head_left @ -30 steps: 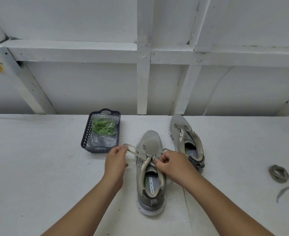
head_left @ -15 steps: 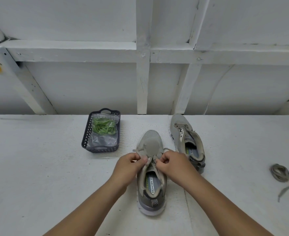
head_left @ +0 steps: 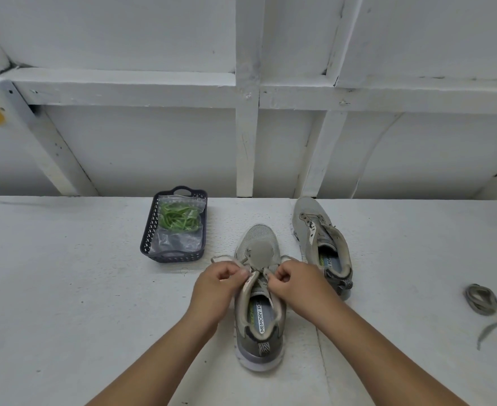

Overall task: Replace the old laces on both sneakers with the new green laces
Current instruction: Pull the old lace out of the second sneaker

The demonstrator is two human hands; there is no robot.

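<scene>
Left hand (head_left: 219, 281): fingers curled, knuckles up, pinching a strand of the old lace (head_left: 226, 260); forearm bare, running in from 7 o'clock. Right hand (head_left: 295, 278): fingers curled likewise, thumb tucked against forefinger, pinching the lace on the opposite side; forearm bare, running in from 5 o'clock. The two hands sit near each other, apart, wrists angled inward, forearms forming a V.
</scene>
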